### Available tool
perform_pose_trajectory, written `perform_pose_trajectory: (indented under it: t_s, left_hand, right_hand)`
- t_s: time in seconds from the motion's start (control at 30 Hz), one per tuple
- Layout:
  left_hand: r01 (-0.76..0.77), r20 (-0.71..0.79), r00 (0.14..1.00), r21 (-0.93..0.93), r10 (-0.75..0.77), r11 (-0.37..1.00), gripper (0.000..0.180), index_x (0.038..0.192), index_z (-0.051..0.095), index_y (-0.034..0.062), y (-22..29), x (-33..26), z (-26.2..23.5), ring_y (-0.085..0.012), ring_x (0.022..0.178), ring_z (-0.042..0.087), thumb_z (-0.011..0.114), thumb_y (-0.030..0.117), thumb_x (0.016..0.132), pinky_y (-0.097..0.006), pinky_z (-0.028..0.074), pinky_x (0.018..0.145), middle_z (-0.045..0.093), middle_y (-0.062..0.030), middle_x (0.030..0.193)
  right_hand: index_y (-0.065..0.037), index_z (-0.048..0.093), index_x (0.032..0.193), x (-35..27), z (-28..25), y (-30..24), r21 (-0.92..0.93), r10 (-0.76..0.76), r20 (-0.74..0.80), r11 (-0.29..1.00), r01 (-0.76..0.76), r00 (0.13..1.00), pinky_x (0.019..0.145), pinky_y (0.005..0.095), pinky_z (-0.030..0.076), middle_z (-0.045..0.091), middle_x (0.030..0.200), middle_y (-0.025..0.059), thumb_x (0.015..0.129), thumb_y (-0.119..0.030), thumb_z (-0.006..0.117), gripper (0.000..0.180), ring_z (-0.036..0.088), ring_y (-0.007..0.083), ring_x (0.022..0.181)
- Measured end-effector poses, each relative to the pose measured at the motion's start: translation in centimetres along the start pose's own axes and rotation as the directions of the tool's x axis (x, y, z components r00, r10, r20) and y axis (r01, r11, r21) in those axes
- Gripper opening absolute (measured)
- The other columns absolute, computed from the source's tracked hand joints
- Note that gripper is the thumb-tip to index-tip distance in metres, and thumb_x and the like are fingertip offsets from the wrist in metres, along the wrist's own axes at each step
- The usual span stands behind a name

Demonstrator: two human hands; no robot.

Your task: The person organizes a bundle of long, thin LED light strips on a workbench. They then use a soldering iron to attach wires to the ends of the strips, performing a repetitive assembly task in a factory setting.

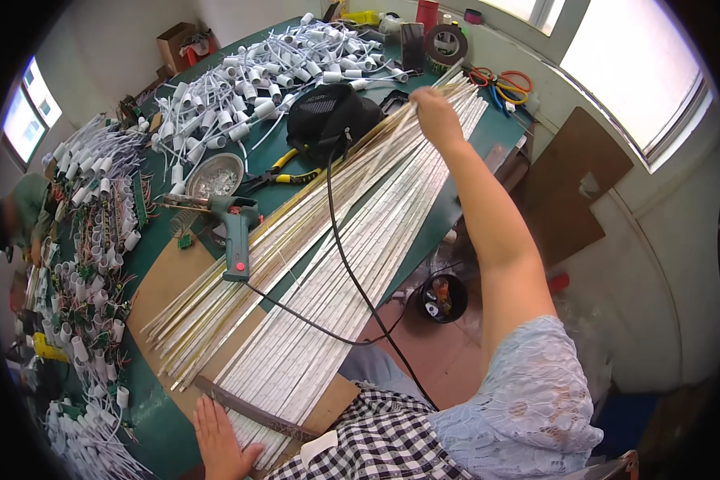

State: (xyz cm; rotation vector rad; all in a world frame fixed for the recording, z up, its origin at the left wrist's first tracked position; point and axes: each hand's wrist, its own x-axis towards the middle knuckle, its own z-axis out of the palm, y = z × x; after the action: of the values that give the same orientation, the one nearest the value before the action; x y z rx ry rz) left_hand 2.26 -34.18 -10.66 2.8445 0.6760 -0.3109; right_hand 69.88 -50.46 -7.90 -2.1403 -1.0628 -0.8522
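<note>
Long thin white strips point(336, 296) lie side by side across the table, their near ends on a brown board point(164, 296). A second bundle of yellowish-edged strips point(224, 320) lies along their left. My right hand point(438, 116) is closed at the far end of the bundles, around what looks like one thin strip. My left hand point(220, 440) rests flat with fingers apart at the near ends, by a dark narrow bar point(252, 410) that crosses the white strips. A green soldering gun point(236, 236) sits left of the strips, its black cord passing over them.
White lamp sockets with wires point(256, 80) are heaped at the back and along the left. Yellow-black pliers point(276, 172), a metal dish point(216, 176) and a black cap point(328, 116) stand beyond the soldering gun. Scissors point(504, 84) and tape point(446, 44) lie back right. Another person point(28, 212) works at left.
</note>
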Motion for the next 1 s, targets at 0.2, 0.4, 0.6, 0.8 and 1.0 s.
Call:
perform_pose_trajectory:
  t_s: [0.2, 0.4, 0.6, 0.8, 1.0]
  left_hand:
    - [-0.011, -0.031, 0.999, -0.002, 0.011, 1.000, 0.110, 0.147, 0.022, -0.0108, -0.2, -0.3, 0.4, -0.0478, 0.146, 0.014, 0.043, 0.076, 0.084, -0.057, 0.009, 0.118, 0.018, -0.0320, 0.156]
    - [0.010, 0.009, 1.000, 0.000, -0.010, 1.000, 0.108, 0.147, 0.022, -0.0117, 0.2, -0.1, -0.1, -0.0481, 0.146, 0.014, 0.041, 0.075, 0.085, -0.057, 0.009, 0.118, 0.018, -0.0320, 0.156]
    - [0.004, -0.003, 1.000, 0.003, -0.004, 1.000, 0.108, 0.147, 0.021, -0.0120, 0.1, -0.3, 0.0, -0.0470, 0.146, 0.013, 0.040, 0.074, 0.086, -0.056, 0.009, 0.118, 0.017, -0.0316, 0.156]
    - [-0.005, 0.009, 1.000, 0.017, 0.004, 1.000, 0.110, 0.147, 0.021, -0.0120, -0.1, -0.1, 0.2, -0.0467, 0.146, 0.013, 0.039, 0.077, 0.085, -0.056, 0.009, 0.118, 0.017, -0.0314, 0.156]
    - [0.026, 0.023, 0.999, 0.004, -0.026, 1.000, 0.112, 0.146, 0.022, -0.0131, 0.1, -0.3, 0.0, -0.0466, 0.146, 0.013, 0.039, 0.078, 0.084, -0.056, 0.008, 0.118, 0.017, -0.0318, 0.156]
  right_hand:
    - [-0.011, 0.069, 0.098, 0.4, -2.4, -0.8, -0.287, -0.071, 0.160, 0.951, 0.116, 0.985, 0.080, 0.0420, 0.052, 0.065, 0.100, 0.0069, 0.085, -0.007, 0.057, 0.018, 0.063, 0.0289, 0.097]
    - [-0.010, 0.071, 0.102, 1.0, -6.7, -2.2, -0.216, -0.232, -0.104, 0.955, 0.206, 0.967, 0.085, 0.0377, 0.051, 0.065, 0.100, 0.0056, 0.079, 0.002, 0.063, 0.027, 0.062, 0.0278, 0.096]
    - [-0.012, 0.070, 0.105, 2.3, -7.4, -1.5, -0.288, -0.237, 0.030, 0.928, 0.235, 0.971, 0.084, 0.0382, 0.051, 0.066, 0.101, 0.0046, 0.082, -0.001, 0.061, 0.027, 0.063, 0.0291, 0.100]
    - [-0.021, 0.069, 0.113, -4.6, -4.1, 3.0, -0.447, 0.233, 0.438, 0.894, -0.014, 0.868, 0.090, 0.0400, 0.053, 0.060, 0.128, 0.0031, 0.088, -0.003, 0.051, 0.036, 0.063, 0.0264, 0.109]
    - [-0.024, 0.068, 0.118, -5.2, -2.3, 2.9, -0.374, 0.107, 0.488, 0.922, 0.097, 0.866, 0.100, 0.0377, 0.045, 0.060, 0.125, -0.0004, 0.084, 0.001, 0.054, 0.045, 0.056, 0.0222, 0.118]
